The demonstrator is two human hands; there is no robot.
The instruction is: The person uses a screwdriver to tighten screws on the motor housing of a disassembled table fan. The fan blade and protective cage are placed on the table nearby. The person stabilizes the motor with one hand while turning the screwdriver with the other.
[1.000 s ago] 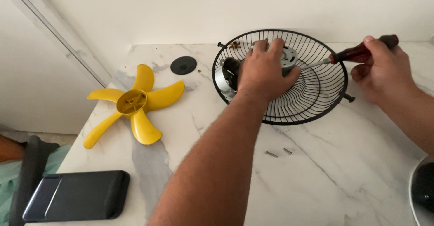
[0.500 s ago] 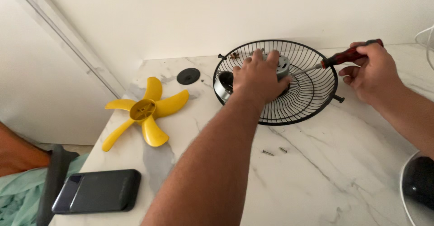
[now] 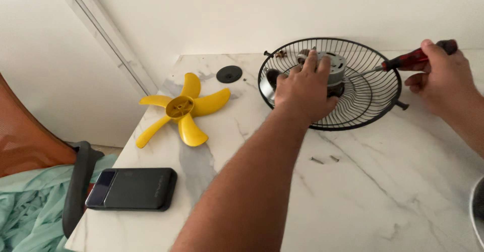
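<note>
Marble table (image 3: 383, 191): left hand (image 3: 305, 88) spread, steadying motor (image 3: 330, 65) in guard (image 3: 378, 103); right hand (image 3: 443, 78) gripping screwdriver (image 3: 406, 59). Blade (image 3: 182, 107) already off, centre left; two screws (image 3: 324, 159) out.

White marble tabletop (image 3: 403, 191) with grey veins, set against a white wall. Far right: black wire fan guard (image 3: 373, 98) lying flat, motor (image 3: 335, 68) at its centre. Far middle, just left of the guard: small black round cap (image 3: 229, 74). Left: yellow five-blade fan propeller (image 3: 182, 108) lying flat, well apart from the guard. Near left corner: dark flat rectangular device (image 3: 133, 188) near the edge. Two small screws (image 3: 325, 159) lie loose side by side, just near of the guard.
</note>
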